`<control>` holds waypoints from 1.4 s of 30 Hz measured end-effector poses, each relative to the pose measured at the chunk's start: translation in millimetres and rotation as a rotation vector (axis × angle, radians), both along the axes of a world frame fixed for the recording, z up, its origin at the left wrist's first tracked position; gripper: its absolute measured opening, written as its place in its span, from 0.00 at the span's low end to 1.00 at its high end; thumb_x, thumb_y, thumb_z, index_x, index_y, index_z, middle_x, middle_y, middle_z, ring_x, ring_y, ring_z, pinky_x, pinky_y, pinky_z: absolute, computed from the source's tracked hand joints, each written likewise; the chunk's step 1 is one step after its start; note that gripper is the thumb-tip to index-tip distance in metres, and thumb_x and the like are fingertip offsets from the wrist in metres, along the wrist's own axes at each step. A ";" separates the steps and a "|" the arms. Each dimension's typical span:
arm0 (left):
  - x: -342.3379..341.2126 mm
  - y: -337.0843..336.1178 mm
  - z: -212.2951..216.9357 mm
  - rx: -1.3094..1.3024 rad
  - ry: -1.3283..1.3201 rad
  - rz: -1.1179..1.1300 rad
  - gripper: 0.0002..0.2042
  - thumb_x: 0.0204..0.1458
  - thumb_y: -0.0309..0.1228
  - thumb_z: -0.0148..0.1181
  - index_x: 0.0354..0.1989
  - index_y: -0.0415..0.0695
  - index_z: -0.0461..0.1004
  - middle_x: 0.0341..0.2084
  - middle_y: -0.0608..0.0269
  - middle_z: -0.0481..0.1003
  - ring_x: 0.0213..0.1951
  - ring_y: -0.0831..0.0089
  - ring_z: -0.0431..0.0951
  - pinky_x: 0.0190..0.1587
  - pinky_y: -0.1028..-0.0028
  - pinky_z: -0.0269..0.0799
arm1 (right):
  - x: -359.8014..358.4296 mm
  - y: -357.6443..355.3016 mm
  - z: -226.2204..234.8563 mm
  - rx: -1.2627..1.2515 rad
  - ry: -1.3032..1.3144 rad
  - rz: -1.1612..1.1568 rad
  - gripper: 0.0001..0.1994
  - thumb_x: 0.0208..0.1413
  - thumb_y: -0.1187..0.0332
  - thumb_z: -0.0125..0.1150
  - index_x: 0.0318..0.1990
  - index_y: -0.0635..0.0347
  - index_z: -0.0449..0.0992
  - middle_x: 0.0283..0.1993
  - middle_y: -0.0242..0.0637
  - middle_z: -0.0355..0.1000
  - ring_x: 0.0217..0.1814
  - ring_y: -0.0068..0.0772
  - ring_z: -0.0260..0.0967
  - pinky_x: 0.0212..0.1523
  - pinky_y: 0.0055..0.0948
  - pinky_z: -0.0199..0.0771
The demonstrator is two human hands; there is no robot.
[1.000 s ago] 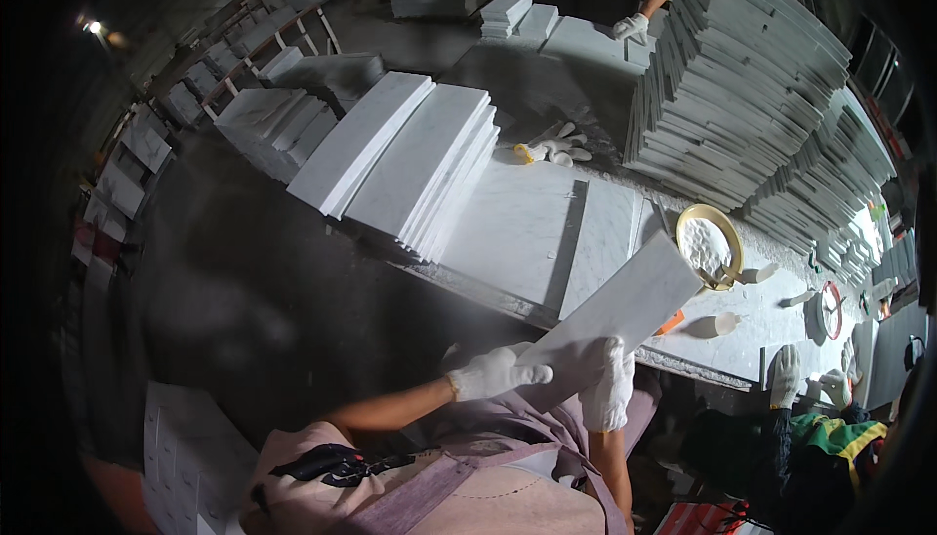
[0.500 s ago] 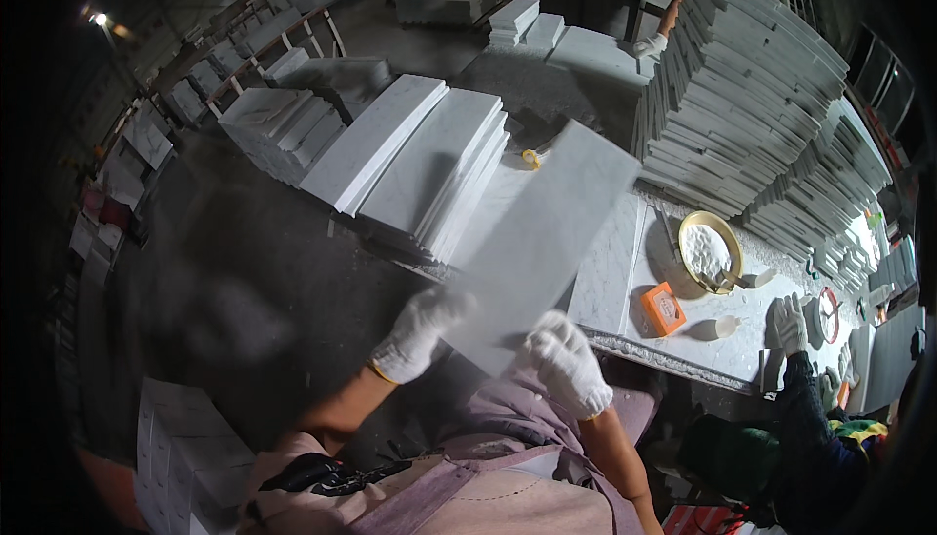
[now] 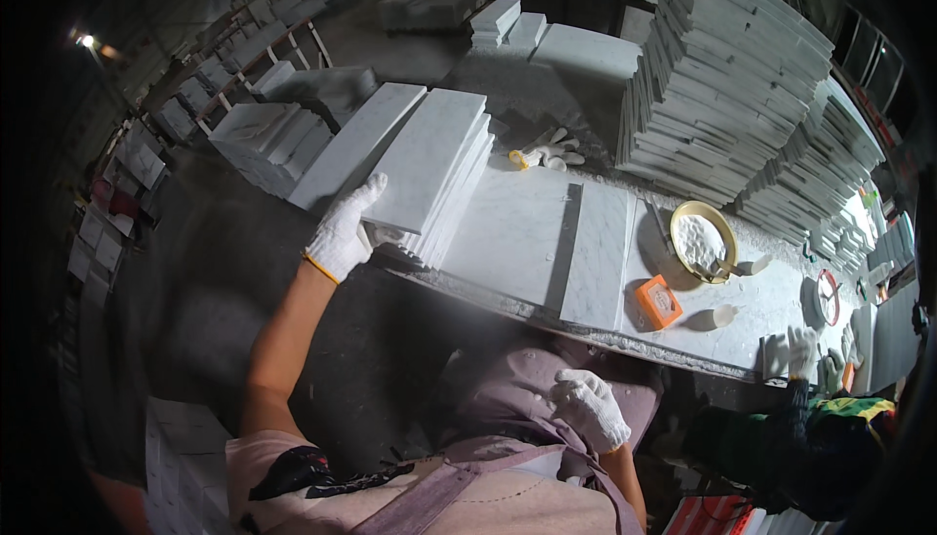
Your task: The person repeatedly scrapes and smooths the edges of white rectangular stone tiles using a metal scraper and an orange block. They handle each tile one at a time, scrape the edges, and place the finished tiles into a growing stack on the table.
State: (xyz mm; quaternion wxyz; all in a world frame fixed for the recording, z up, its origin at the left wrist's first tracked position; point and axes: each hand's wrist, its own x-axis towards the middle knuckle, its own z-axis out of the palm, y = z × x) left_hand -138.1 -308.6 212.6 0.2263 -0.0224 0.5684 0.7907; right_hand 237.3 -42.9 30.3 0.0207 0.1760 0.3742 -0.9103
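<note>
- Two white-gloved hands of mine in view, only one on stone: left hand point(image 3: 340, 234) at the near-left corner of the top slab point(image 3: 425, 159).
- Slab's place: uppermost on the stack point(image 3: 461, 198) of pale slabs at the left end of the desk point(image 3: 698, 345), just beside a long neighbouring slab point(image 3: 356, 144).
- Left grip: clasping that corner, fingers along the upper side, one digit showing below the near edge; how much weight it bears, I cannot tell.
- Handling, my judgement: steady the corner lightly, keep edges in line with the layers beneath, mind the digit low at the edge, avoid knocking the next slab; thin corners likely chip.
- Left arm: stretched forward and outward, elbow slightly bent, hand angled inward over the corner.
- Right hand point(image 3: 591, 410): loosely fisted above my lap, nothing visible in it, well apart from the stack.
- Right of the stack: loose gloves point(image 3: 551, 150), orange box point(image 3: 658, 303), yellow bowl point(image 3: 674, 232) with white contents; farther along, a co-worker's gloved hand point(image 3: 802, 348).
</note>
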 end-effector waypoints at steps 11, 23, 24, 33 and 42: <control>2.8 -35.9 -15.0 -0.028 0.013 0.153 0.19 0.69 0.45 0.60 0.60 0.47 0.72 0.54 0.57 0.77 0.47 0.64 0.81 0.47 0.66 0.79 | 5.2 1.3 -29.6 0.068 -0.148 -0.015 0.18 0.68 0.59 0.68 0.57 0.61 0.78 0.46 0.40 0.80 0.44 0.33 0.79 0.45 0.35 0.84; 79.9 16.3 -15.1 -1.051 1.450 0.095 0.18 0.62 0.29 0.68 0.60 0.40 0.78 0.56 0.51 0.80 0.53 0.50 0.82 0.56 0.59 0.79 | 56.1 24.0 -54.8 0.157 -0.136 -0.009 0.14 0.70 0.58 0.66 0.38 0.58 0.79 0.34 0.26 0.74 0.35 0.19 0.68 0.33 0.26 0.71; 94.4 35.6 -33.0 -1.001 1.462 -0.050 0.19 0.60 0.29 0.70 0.59 0.41 0.78 0.56 0.51 0.80 0.54 0.50 0.82 0.57 0.58 0.79 | 57.8 24.9 -51.9 0.050 -0.167 -0.011 0.14 0.69 0.57 0.68 0.38 0.59 0.79 0.34 0.27 0.75 0.34 0.20 0.70 0.35 0.26 0.74; 138.6 225.5 -179.0 -0.715 1.792 -0.949 0.30 0.65 0.52 0.55 0.69 0.47 0.71 0.70 0.50 0.70 0.73 0.48 0.65 0.76 0.47 0.52 | 99.1 23.6 -75.4 0.252 -0.439 -0.391 0.11 0.70 0.66 0.59 0.40 0.66 0.80 0.34 0.36 0.80 0.35 0.24 0.75 0.37 0.25 0.76; -7.4 372.7 -225.1 -1.321 1.682 -0.920 0.36 0.72 0.55 0.35 0.82 0.50 0.50 0.83 0.54 0.47 0.83 0.53 0.42 0.82 0.49 0.28 | 124.7 42.6 -132.9 0.410 -0.421 -0.501 0.16 0.71 0.55 0.64 0.49 0.60 0.77 0.45 0.38 0.80 0.39 0.32 0.81 0.34 0.30 0.83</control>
